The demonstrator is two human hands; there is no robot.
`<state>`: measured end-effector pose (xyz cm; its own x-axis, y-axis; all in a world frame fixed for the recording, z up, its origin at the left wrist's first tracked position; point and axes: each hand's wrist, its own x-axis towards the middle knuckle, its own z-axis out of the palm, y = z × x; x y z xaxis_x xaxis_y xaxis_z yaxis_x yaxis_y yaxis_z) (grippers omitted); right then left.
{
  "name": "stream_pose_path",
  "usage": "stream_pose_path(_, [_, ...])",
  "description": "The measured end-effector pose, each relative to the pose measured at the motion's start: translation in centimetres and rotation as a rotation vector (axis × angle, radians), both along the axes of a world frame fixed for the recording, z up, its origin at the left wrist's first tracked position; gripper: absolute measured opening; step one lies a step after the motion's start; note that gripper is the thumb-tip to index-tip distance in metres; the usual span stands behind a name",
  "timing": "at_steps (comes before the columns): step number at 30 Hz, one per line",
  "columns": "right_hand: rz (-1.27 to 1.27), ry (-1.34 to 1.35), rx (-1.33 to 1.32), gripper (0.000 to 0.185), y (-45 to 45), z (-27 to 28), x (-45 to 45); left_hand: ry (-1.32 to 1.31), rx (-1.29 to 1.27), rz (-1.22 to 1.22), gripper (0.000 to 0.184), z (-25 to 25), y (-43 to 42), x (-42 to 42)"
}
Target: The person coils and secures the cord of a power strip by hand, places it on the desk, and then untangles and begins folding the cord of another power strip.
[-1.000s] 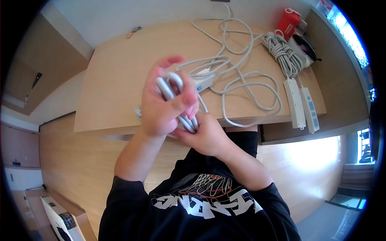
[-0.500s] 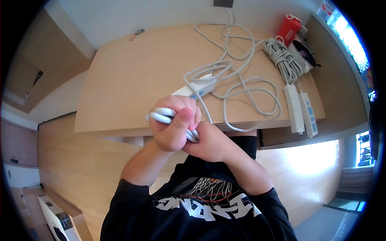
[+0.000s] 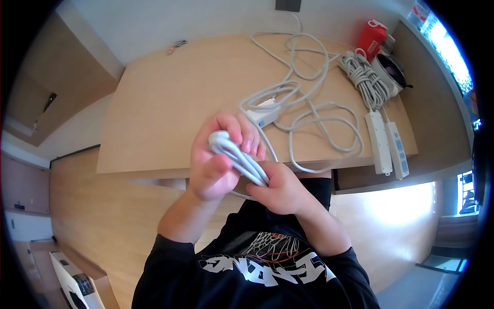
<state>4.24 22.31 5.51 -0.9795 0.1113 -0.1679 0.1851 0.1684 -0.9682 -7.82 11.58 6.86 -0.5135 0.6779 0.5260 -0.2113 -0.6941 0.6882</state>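
Observation:
A folded bundle of white power cable (image 3: 237, 157) is between my hands, just in front of the desk edge. My left hand (image 3: 213, 162) curls loosely around the bundle's upper end, thumb lifted and fingers bent against it. My right hand (image 3: 278, 188) is closed on the lower end, thumb on top. One strand passes below, between my wrists. Beyond my left fingers lies a white power strip (image 3: 265, 114), partly hidden by my hand. Loose cable loops (image 3: 324, 105) spread over the desk to its right.
The wooden desk (image 3: 154, 113) meets a wall with a dark socket (image 3: 288, 5). At right are two more power strips (image 3: 378, 141), a tied cable bundle (image 3: 363, 77), a red container (image 3: 371, 41) and a round case (image 3: 387, 72). A small cord (image 3: 177, 46) lies far left.
My left hand has loosened from a tight fist, its thumb and fingers spreading apart. The bundle's upper end now shows more, and my right hand has shifted slightly right and down.

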Motion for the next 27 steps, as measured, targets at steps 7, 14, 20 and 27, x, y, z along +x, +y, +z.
stream_pose_path(7, [0.012, 0.008, 0.091, 0.013, -0.7, 0.2, -0.5, -0.123, 0.069, -0.016, 0.043, -0.1, 0.2, -0.3])
stream_pose_path(14, [0.035, -0.044, -0.019, 0.021, -0.2, -1.0, -0.5, -0.161, 0.005, -0.064, 0.045, -0.1, 1.1, -1.0])
stream_pose_path(20, [-0.077, 0.072, -0.002, 0.011, 0.3, 0.4, -0.4, -0.097, -0.009, -0.056, 0.078, -0.7, 1.3, -1.6])
stream_pose_path(27, [-0.097, 0.227, 0.443, 0.03, -1.1, -1.6, -1.7, -0.219, -0.148, 0.046, 0.036, -1.1, 0.9, 0.0])
